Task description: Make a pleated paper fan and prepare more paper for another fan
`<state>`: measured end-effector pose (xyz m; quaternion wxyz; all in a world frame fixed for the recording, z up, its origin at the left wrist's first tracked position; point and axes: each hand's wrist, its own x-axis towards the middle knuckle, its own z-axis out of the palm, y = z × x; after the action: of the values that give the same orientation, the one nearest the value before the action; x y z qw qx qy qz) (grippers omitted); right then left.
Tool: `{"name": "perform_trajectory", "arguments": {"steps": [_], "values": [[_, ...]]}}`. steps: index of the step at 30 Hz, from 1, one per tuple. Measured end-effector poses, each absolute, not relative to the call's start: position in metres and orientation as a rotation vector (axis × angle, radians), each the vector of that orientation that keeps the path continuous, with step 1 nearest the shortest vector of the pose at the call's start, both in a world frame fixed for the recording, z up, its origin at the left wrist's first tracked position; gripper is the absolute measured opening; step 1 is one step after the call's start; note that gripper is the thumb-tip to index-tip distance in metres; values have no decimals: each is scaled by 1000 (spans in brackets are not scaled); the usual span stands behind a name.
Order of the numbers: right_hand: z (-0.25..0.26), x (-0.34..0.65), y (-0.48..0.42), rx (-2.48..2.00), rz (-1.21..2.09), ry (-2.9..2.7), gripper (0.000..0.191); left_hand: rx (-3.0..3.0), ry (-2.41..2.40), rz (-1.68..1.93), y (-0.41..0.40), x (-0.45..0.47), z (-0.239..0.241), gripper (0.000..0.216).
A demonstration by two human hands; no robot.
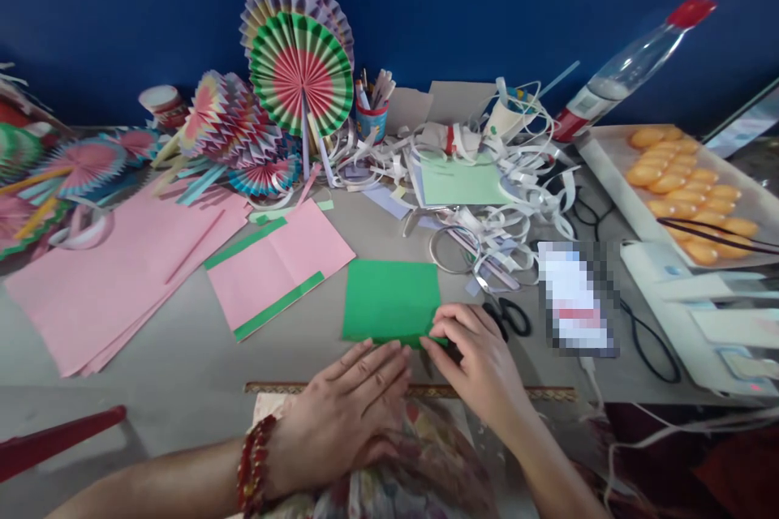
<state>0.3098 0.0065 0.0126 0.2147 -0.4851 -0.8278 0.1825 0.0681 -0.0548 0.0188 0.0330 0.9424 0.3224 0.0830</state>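
A green sheet of paper (391,298) lies on the table in front of me, with a narrow fold along its near edge. Stretched out flat, my left hand (359,393) has its fingertips at that edge. At the near right corner, the thumb and fingers of my right hand (471,345) pinch the paper. To the left is a pink sheet (281,268) with green strips along two edges. Black-handled scissors (516,316) lie just beyond my right hand, their blades partly hidden.
Pink sheets (122,276) are piled at left. Pleated paper fans (303,77) and curled white strips (517,211) crowd the back. A phone (577,300), a power strip (706,316), a bottle (633,65) and a tray (600,150) of yellow items are at right.
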Motion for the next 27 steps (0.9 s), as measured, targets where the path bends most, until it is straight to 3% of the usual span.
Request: {"name": "perform_trajectory", "arguments": {"steps": [3,5,27], "values": [[12,309,7,-1322,499,-2287,15,2925,1105,100,-60,72,12,82],[11,310,8,-1311,500,-2288,15,2916,1121,77,-60,71,9,86],[9,310,11,-1348,484,-2320,18,2848,1172,108,-65,68,4,84]]}}
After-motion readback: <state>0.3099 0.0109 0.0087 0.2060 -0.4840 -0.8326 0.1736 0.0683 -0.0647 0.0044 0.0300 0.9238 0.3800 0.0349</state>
